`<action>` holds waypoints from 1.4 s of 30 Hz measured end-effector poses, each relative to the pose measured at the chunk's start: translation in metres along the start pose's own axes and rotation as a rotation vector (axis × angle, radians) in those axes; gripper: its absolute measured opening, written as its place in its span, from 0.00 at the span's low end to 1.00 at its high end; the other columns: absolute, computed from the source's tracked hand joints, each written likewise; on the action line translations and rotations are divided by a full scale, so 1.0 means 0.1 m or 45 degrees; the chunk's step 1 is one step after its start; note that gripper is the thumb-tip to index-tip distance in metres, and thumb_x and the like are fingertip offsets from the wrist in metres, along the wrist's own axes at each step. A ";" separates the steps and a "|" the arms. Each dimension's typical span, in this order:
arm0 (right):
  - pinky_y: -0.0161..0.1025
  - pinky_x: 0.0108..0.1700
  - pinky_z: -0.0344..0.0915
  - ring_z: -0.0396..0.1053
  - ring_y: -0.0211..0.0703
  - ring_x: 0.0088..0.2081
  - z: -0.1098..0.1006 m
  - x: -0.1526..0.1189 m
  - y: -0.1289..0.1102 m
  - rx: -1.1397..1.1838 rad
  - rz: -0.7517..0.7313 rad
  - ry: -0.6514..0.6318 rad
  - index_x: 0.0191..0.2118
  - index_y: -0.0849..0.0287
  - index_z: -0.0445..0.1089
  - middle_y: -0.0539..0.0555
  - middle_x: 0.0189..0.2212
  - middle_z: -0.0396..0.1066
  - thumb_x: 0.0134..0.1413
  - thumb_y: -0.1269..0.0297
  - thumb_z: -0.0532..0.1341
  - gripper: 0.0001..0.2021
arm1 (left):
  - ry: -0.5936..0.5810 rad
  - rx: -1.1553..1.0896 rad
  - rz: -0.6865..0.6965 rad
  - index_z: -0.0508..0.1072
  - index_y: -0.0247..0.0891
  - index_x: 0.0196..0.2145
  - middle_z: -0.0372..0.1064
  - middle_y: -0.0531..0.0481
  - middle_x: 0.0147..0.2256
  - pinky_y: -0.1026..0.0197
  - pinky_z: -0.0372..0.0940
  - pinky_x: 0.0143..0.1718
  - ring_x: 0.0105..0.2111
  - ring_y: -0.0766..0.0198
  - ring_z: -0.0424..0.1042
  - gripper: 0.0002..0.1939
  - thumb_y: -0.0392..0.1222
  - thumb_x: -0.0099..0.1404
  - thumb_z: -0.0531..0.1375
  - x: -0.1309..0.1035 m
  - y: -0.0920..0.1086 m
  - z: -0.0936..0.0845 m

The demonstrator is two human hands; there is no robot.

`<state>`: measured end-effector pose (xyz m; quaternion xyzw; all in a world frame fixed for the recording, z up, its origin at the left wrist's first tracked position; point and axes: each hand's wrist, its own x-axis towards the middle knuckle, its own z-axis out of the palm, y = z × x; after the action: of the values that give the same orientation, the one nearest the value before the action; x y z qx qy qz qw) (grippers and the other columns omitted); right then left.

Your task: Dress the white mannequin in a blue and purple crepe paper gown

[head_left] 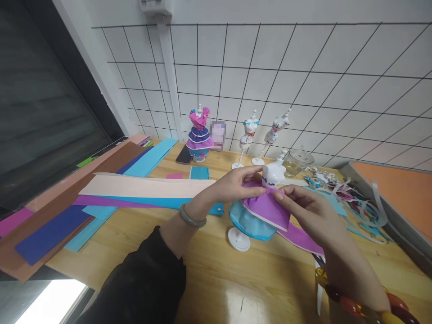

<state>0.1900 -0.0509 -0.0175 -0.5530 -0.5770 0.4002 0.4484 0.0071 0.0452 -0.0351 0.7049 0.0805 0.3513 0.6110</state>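
Observation:
A small white dress form leans to the right on its round white base, between my two hands. It wears a light blue skirt layer with a purple paper strip gathered over it. My left hand pinches the purple strip at the waist with its thumb in front. On the other side, the thumb and fingers of my right hand close on the same strip. The strip's loose tail trails to the right beneath my right wrist.
Long coloured paper strips spread across the left. Behind stand a finished paper dress on a form, two barer forms, a phone and a glass jar. Scraps pile up at right, beside an orange-surfaced tray. Scissors lie near my right wrist.

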 end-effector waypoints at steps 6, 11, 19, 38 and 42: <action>0.35 0.27 0.62 0.65 0.40 0.28 0.02 -0.05 -0.01 -0.152 -0.101 0.025 0.31 0.55 0.74 0.51 0.25 0.71 0.54 0.51 0.64 0.12 | 0.036 -0.035 0.024 0.70 0.36 0.51 0.70 0.42 0.47 0.51 0.61 0.55 0.50 0.58 0.69 0.20 0.35 0.60 0.63 0.01 -0.01 0.03; 0.37 0.33 0.64 0.67 0.41 0.31 0.00 -0.08 -0.04 -0.176 -0.164 -0.047 0.36 0.54 0.76 0.52 0.28 0.73 0.55 0.53 0.64 0.11 | 0.005 0.006 0.040 0.70 0.35 0.49 0.69 0.42 0.45 0.53 0.61 0.54 0.48 0.60 0.69 0.18 0.35 0.60 0.62 0.02 -0.01 0.03; 0.36 0.30 0.64 0.67 0.40 0.29 -0.01 -0.08 -0.01 -0.124 -0.105 -0.043 0.41 0.52 0.77 0.50 0.27 0.73 0.54 0.53 0.66 0.11 | -0.020 0.139 0.002 0.69 0.35 0.51 0.69 0.43 0.44 0.54 0.62 0.52 0.47 0.60 0.68 0.20 0.36 0.61 0.61 0.00 0.07 0.03; 0.35 0.26 0.64 0.68 0.41 0.28 0.04 -0.06 -0.01 -0.159 -0.042 0.179 0.32 0.57 0.76 0.54 0.29 0.75 0.48 0.50 0.68 0.14 | -0.024 0.251 -0.010 0.68 0.37 0.55 0.69 0.44 0.47 0.56 0.62 0.52 0.49 0.60 0.68 0.24 0.35 0.60 0.61 -0.02 0.13 0.07; 0.33 0.20 0.60 0.65 0.38 0.23 0.06 -0.06 -0.01 -0.117 0.008 0.216 0.32 0.56 0.76 0.52 0.24 0.73 0.46 0.51 0.69 0.14 | -0.021 0.275 -0.008 0.65 0.38 0.58 0.68 0.43 0.49 0.55 0.62 0.53 0.51 0.59 0.68 0.26 0.35 0.61 0.60 -0.02 0.13 0.07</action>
<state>0.1842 -0.0570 -0.0184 -0.6068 -0.5529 0.3266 0.4685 0.0057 0.0352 -0.0242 0.7692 0.1150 0.3329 0.5332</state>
